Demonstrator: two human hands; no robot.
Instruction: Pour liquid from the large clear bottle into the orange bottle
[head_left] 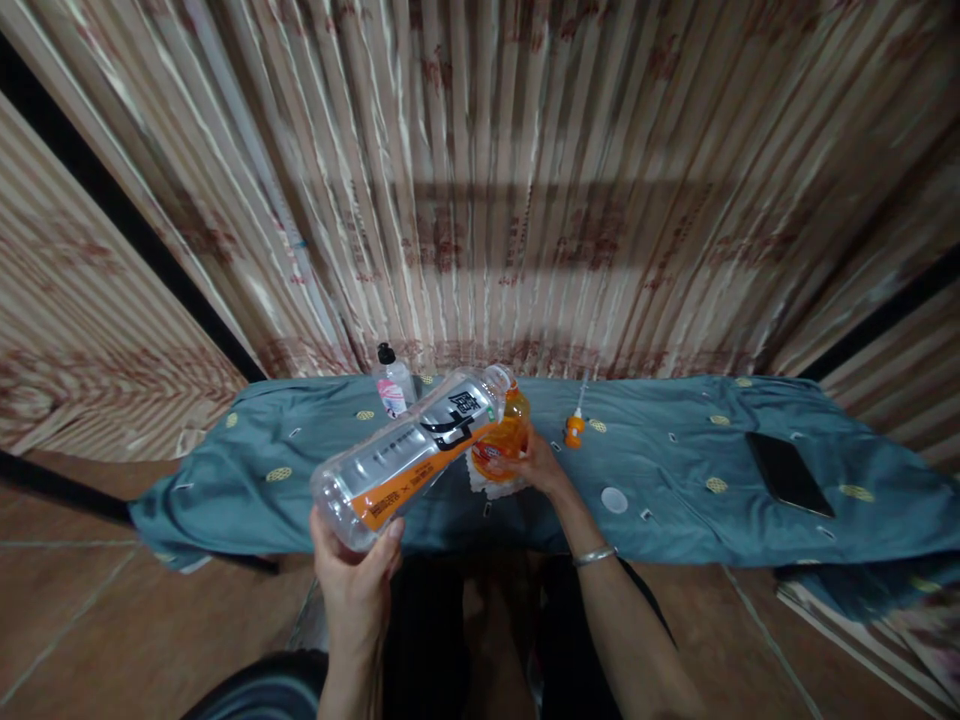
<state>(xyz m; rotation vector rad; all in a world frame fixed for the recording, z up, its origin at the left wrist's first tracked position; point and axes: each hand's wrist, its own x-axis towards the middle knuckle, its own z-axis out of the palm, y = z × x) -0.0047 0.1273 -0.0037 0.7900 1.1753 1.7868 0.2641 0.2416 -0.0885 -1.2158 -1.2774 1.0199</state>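
My left hand [356,565] is wrapped round the base of a large clear plastic drink bottle [409,450] with a silver and orange label. The bottle is tilted, its uncapped mouth up at the right against the top of an orange bottle [501,445]. My right hand [536,460] grips that orange bottle from the right side; its neck is partly hidden behind the clear bottle. Under it lies a piece of white tissue [491,488]. To the right, an orange pump head [574,430] with a clear tube rests on the cloth. Whether liquid flows between the bottles, I cannot tell.
A teal patterned cloth [675,500] covers the narrow table. Behind the hands stands a small clear bottle [393,385] with a black top. A white disc [614,500] and a black flat device [787,474] lie to the right. Striped curtains [525,220] hang behind.
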